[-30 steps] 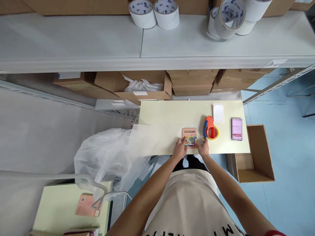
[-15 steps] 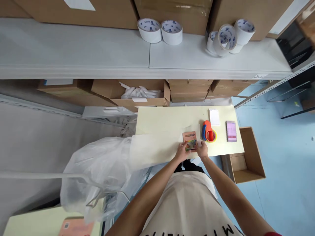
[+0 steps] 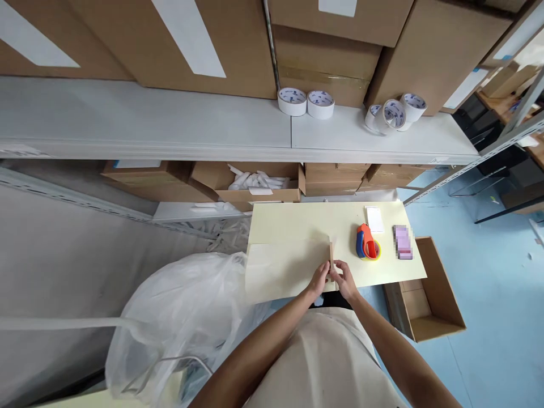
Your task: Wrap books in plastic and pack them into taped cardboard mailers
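Note:
Near the front edge of the pale yellow table (image 3: pixel 293 218), a small flat orange-brown book or box (image 3: pixel 331 253) is tipped up on its edge, so its narrow side faces me. My left hand (image 3: pixel 319 279) grips it from the left, with the fingers closed against it. On its other side, my right hand (image 3: pixel 343 277) is closed on it with thumb and fingers. A thin whitish translucent sheet (image 3: pixel 284 266) lies flat on the table to the left, reaching up to the item. The item's cover is turned out of sight.
An orange-and-blue tape dispenser (image 3: pixel 366 242), a white pad (image 3: pixel 374 219) and a purple pack (image 3: pixel 402 242) lie to the right. An open carton (image 3: pixel 440 289) stands beside the table. Clear plastic (image 3: pixel 182 311) bulges at left. Tape rolls (image 3: pixel 321 105) sit on the shelf (image 3: pixel 191 124) above.
The orange-brown item has gone from lying flat, cover up, to standing on its edge between both hands. The head view has shifted, showing more of the upper shelf.

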`<state>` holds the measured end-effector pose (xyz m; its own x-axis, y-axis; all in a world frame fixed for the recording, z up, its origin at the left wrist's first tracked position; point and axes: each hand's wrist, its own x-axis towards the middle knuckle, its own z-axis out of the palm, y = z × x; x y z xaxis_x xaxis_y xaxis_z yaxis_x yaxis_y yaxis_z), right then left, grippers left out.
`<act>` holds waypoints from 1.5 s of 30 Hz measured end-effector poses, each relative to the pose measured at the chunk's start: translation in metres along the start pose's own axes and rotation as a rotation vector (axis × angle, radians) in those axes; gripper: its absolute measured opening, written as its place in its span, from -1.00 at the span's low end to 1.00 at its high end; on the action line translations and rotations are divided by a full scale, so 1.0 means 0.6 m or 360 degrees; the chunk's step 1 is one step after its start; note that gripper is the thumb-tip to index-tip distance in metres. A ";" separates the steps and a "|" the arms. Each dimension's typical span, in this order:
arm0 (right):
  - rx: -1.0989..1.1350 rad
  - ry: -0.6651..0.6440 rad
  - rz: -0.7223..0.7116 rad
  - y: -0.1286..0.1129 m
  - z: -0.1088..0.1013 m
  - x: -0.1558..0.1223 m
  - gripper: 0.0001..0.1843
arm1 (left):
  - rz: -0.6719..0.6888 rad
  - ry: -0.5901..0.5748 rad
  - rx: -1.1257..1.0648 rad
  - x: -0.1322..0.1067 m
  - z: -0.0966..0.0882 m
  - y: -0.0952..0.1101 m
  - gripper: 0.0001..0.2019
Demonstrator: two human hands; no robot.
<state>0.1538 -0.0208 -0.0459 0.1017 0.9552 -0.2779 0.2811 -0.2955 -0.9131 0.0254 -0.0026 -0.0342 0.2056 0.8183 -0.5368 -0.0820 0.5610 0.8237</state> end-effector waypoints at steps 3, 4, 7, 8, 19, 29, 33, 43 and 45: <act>0.0108 -0.0168 -0.0016 0.008 0.022 0.006 -0.46 | -0.0065 0.0162 0.0011 -0.001 -0.028 -0.007 -0.33; 0.0125 -0.0222 -0.0029 0.011 0.029 0.011 -0.47 | -0.0101 0.0202 -0.0002 0.001 -0.037 -0.009 -0.29; 0.0132 -0.0367 -0.0032 0.024 0.042 0.029 -0.48 | -0.0262 0.0222 -0.0118 0.008 -0.065 -0.017 -0.24; 0.0126 -0.0409 -0.0012 0.028 0.046 0.035 -0.49 | -0.0319 0.0226 -0.0162 0.009 -0.075 -0.020 -0.24; -0.0059 -0.0559 0.0001 0.045 0.059 0.069 -0.61 | 0.0065 0.0733 0.0587 0.002 -0.109 -0.053 -0.52; -0.0043 0.0038 0.0314 0.061 0.028 0.062 -0.42 | -0.0135 0.0499 0.0738 0.054 -0.086 -0.069 -0.53; 0.0334 0.0025 0.0620 0.056 0.011 0.068 -0.35 | -0.0175 0.0442 0.0600 0.063 -0.078 -0.078 -0.43; 0.0396 0.0066 0.0433 0.013 -0.055 0.025 -0.57 | -0.0136 0.0118 0.0185 0.069 -0.005 -0.092 -0.49; 0.0331 0.0029 0.0386 0.005 -0.039 0.022 -0.59 | -0.0110 0.0135 0.0156 0.066 -0.005 -0.088 -0.53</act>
<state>0.1782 -0.0091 -0.0452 0.1595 0.8563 -0.4913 0.0457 -0.5036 -0.8627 0.0347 0.0003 -0.0996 0.1239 0.7881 -0.6029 0.0261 0.6048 0.7960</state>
